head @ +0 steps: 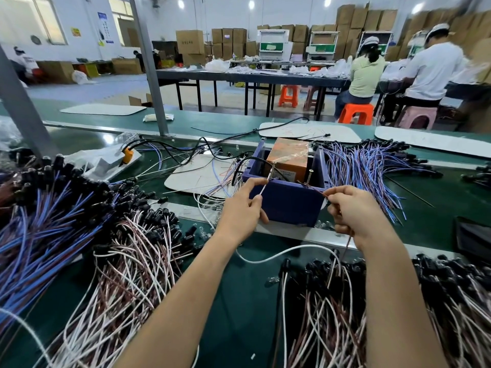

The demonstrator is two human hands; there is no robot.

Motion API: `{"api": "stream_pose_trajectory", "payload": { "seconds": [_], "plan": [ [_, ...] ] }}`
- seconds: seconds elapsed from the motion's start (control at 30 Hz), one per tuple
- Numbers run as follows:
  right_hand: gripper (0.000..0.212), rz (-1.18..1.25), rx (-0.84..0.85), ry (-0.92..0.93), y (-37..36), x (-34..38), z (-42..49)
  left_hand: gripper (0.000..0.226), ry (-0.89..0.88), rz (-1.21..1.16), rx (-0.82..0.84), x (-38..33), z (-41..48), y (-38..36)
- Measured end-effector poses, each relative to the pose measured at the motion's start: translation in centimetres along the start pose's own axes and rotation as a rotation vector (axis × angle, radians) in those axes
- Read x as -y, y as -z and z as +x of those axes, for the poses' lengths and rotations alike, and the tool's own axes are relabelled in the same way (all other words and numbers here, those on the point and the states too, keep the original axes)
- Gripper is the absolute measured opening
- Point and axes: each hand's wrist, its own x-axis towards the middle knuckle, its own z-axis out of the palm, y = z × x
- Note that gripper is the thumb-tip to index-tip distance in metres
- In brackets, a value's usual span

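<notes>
My left hand pinches a thin white wire between thumb and forefinger, its tip pointing up toward the rim of a dark blue box. My right hand pinches a thin reddish-brown wire that reaches the same rim, and the wire trails down past my wrist. Both hands hover in front of the box, which stands on the green bench. An orange carton wrapped in clear film sits inside the box.
Piles of wires with black caps lie around: blue and brown at left, white and brown in front and at lower right, blue at right. A grey post stands behind. Seated workers are at far tables.
</notes>
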Motion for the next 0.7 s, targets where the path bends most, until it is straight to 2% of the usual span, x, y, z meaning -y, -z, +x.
{"api": "stream_pose_trajectory", "payload": {
  "seconds": [0.13, 0.3, 0.7],
  "plan": [
    [0.023, -0.006, 0.006, -0.003, 0.0, 0.1, -0.1, 0.049, -0.017, 0.072, 0.010, -0.1, 0.0, 0.1],
    [0.023, -0.019, 0.019, -0.003, 0.0, 0.1, -0.2, 0.049, -0.016, 0.123, 0.019, -0.8, 0.1, 0.1],
    [0.021, -0.041, 0.027, -0.002, -0.1, 0.1, -0.2, 0.047, 0.036, 0.062, 0.092, -1.2, 0.0, 0.7]
  ]
}}
